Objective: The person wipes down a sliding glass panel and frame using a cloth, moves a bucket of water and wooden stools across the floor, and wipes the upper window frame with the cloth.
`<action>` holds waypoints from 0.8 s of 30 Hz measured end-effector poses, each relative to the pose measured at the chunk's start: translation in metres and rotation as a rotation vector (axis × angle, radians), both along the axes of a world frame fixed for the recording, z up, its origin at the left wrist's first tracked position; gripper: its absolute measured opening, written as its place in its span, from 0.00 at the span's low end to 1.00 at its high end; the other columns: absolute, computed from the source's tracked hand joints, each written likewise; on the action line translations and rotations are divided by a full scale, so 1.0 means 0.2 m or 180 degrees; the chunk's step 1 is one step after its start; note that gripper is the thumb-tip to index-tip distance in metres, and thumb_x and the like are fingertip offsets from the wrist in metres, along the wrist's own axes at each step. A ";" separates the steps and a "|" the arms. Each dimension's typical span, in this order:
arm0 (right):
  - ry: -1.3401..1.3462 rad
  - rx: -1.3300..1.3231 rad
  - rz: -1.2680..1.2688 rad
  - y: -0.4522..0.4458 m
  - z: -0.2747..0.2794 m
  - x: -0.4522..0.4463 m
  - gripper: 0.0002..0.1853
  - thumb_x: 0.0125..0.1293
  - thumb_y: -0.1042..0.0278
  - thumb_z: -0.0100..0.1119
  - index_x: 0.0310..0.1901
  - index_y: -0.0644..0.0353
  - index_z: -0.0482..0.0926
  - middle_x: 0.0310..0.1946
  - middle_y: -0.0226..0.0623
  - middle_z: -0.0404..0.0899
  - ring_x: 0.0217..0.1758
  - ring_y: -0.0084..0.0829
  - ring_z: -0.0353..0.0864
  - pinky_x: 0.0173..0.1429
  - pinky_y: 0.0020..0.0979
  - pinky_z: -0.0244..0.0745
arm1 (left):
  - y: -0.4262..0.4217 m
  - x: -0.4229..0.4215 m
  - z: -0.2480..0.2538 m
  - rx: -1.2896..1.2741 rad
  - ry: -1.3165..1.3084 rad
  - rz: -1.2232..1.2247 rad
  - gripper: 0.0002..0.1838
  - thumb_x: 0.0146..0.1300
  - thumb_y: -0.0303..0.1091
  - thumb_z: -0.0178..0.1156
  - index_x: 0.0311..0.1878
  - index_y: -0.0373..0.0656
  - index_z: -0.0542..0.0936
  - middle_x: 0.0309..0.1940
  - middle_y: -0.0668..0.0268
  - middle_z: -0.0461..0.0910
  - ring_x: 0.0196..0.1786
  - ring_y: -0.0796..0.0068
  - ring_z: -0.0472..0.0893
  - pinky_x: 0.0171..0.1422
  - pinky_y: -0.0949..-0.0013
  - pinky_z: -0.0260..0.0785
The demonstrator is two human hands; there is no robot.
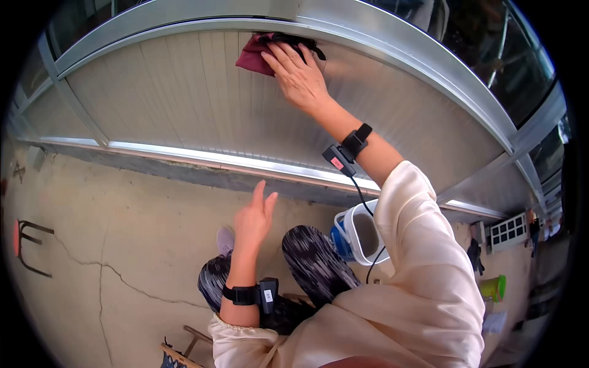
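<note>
My right hand (300, 76) presses a dark red and black cloth (254, 56) against the upper part of a ribbed metal panel (165, 92), just under its top rail. The fingers lie over the cloth, and part of it is hidden beneath them. Lower down, my left hand (253, 219) hangs in the air in front of the panel's base. Its index finger and thumb are stretched apart, and nothing is in it. Both wrists wear black straps with small boxes.
A white and blue bucket (362, 236) holding greyish liquid stands beside my right knee. Silver frame rails (221, 161) border the panel, with dark glass above. A red-topped stool (30, 245) is at far left, and a green bucket (492, 288) at right. Cracks run across the concrete floor (147, 245).
</note>
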State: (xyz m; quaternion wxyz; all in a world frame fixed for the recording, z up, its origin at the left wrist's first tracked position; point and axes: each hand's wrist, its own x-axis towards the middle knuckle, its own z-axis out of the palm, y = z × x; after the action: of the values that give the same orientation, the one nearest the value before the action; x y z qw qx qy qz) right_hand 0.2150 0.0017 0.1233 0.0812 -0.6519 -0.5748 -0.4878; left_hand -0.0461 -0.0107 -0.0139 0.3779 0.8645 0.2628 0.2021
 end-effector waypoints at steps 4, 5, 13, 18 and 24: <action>0.0271 0.0237 -0.0326 -0.19 -0.05 0.10 0.26 0.58 0.69 0.51 0.61 0.54 0.66 0.64 0.34 0.62 0.68 0.33 0.57 0.70 0.45 0.48 | -0.01 0.01 0.01 0.0014 0.0119 -0.0004 0.26 0.67 0.53 0.44 0.62 0.48 0.66 0.27 0.54 0.80 0.29 0.47 0.79 0.34 0.50 0.69; 0.0254 0.0261 -0.0387 -0.20 -0.06 0.10 0.26 0.58 0.68 0.52 0.61 0.53 0.66 0.64 0.34 0.62 0.68 0.33 0.57 0.70 0.45 0.48 | -0.01 0.01 0.01 0.0082 0.0174 -0.0020 0.26 0.67 0.53 0.44 0.62 0.48 0.66 0.26 0.54 0.80 0.29 0.46 0.78 0.34 0.50 0.68; -0.0112 -0.0097 -0.0225 0.09 -0.11 0.06 0.30 0.62 0.51 0.52 0.66 0.44 0.60 0.67 0.31 0.58 0.70 0.31 0.54 0.71 0.46 0.43 | -0.02 -0.01 0.05 -0.0094 0.0301 -0.0043 0.26 0.67 0.53 0.46 0.62 0.47 0.66 0.25 0.53 0.80 0.28 0.47 0.78 0.31 0.51 0.69; -0.0089 -0.0801 -0.0321 0.06 -0.54 0.07 0.31 0.63 0.53 0.50 0.67 0.43 0.57 0.68 0.28 0.55 0.71 0.26 0.52 0.72 0.42 0.43 | -0.02 -0.02 0.06 0.0082 0.0420 0.0031 0.24 0.68 0.51 0.45 0.63 0.49 0.67 0.27 0.57 0.80 0.31 0.52 0.79 0.36 0.57 0.69; -0.0327 -0.2392 -0.0269 -0.04 -1.23 0.08 0.31 0.64 0.64 0.42 0.70 0.53 0.52 0.72 0.24 0.46 0.74 0.20 0.45 0.77 0.35 0.33 | -0.02 0.01 0.10 0.0012 0.0630 -0.0053 0.24 0.67 0.49 0.48 0.62 0.48 0.68 0.27 0.59 0.81 0.29 0.51 0.79 0.34 0.57 0.69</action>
State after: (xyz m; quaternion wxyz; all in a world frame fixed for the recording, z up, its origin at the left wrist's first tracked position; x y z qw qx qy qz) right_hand 0.2307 -0.0064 -0.1225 -0.2126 -0.6340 -0.6896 -0.2780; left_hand -0.0445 -0.0141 0.0056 0.3501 0.8831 0.2913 0.1130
